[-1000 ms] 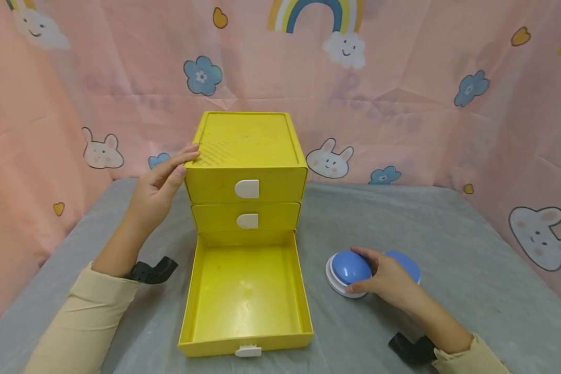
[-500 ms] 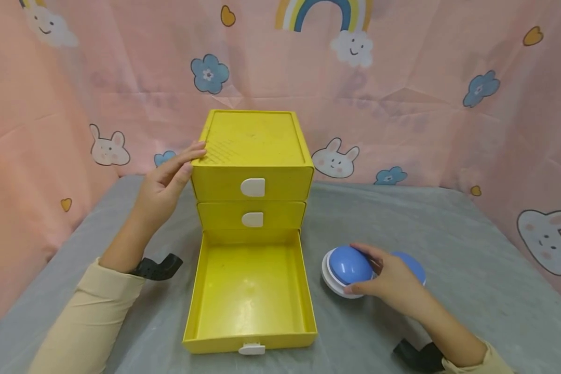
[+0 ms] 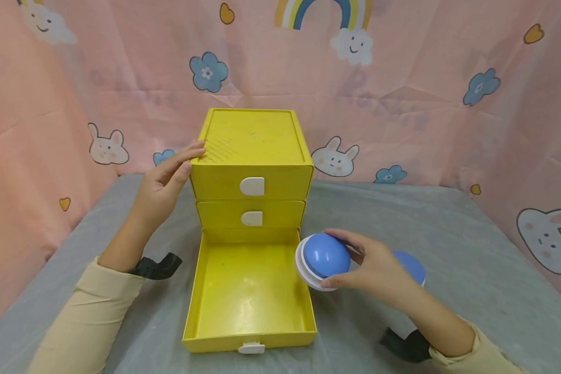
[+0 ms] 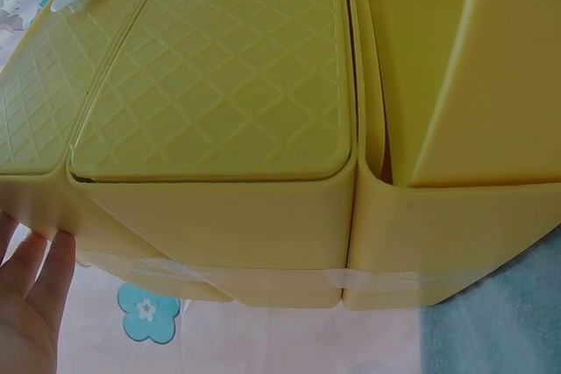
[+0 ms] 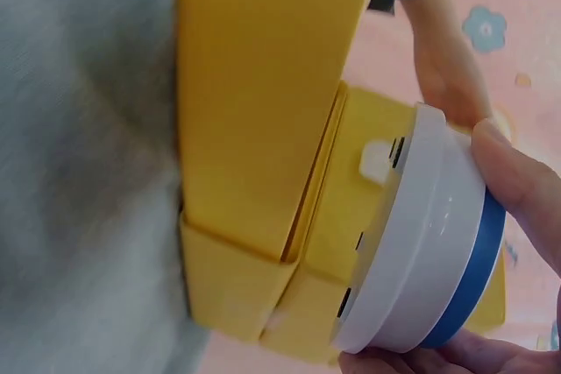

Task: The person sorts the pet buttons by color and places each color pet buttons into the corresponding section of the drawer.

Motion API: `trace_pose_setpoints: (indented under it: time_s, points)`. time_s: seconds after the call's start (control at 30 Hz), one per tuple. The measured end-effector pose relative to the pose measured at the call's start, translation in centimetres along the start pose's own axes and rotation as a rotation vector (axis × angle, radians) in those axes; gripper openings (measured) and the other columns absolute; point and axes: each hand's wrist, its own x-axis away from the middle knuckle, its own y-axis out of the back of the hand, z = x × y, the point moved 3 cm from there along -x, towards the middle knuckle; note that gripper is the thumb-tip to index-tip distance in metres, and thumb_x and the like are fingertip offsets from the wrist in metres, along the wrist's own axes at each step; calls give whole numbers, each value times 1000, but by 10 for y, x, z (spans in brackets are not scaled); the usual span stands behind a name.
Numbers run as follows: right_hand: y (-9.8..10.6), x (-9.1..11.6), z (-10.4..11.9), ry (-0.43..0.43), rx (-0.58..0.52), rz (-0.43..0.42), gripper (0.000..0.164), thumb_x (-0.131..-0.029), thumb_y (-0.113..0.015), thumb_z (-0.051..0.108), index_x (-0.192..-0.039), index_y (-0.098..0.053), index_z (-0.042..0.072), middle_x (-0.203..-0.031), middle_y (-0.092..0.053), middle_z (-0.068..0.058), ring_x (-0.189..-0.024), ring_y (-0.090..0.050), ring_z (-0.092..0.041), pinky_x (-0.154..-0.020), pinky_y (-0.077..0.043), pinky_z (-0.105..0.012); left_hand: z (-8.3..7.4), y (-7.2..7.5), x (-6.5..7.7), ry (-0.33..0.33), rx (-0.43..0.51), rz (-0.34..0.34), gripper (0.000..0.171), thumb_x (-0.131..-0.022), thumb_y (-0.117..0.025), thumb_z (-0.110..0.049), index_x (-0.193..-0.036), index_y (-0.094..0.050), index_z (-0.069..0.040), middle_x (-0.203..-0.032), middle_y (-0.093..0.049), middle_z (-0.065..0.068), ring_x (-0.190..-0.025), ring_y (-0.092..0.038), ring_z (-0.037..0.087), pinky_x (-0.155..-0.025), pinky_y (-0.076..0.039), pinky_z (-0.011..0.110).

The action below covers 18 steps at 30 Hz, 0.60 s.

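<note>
My right hand (image 3: 374,270) grips a round push button (image 3: 326,255) with a blue dome and white base, thumb on one side and fingers on the other. It is lifted and tilted beside the right wall of the pulled-out bottom drawer (image 3: 250,291). In the right wrist view, the white base (image 5: 408,243) shows dark slots underneath. My left hand (image 3: 159,192) rests its extended fingers on the upper left edge of the yellow drawer cabinet (image 3: 252,137). The left wrist view shows those fingertips (image 4: 60,256) against the cabinet's side.
A second blue button (image 3: 410,267) sits on the grey cloth (image 3: 467,249), partly hidden behind my right hand. The upper drawer (image 3: 215,183) and middle drawer (image 3: 217,214) are closed, with white handles. A pink patterned curtain (image 3: 145,67) hangs behind.
The push button has risen from the cloth in my right hand and moved left to the drawer's right wall. My left hand stays on the cabinet. The view shifted slightly.
</note>
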Motion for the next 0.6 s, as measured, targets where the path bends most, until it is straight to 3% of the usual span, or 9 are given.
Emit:
trace_pose_setpoints:
  time_s: [0.37,0.6]
  points:
    - [-32,-16,27,45,-10,107,83,-69,-92,31,-142,-55,15,-147,-53,-11,-134,-52,-34,-113,-42,-51,-1,0,0,15,-4,4,36,-107,-43,-15,-139,-57,-5,-153,-49,-3,-149,-33,10,-114,-37,15]
    - [-58,-28,37,77,-104,145,80,-67,-93,22,-139,-58,15,-140,-58,-9,-129,-56,-30,-112,-44,-49,-1,0,0,14,-10,2,36,-107,-43,-15,-139,-57,-4,-152,-50,-4,-149,-34,10,-114,-38,15]
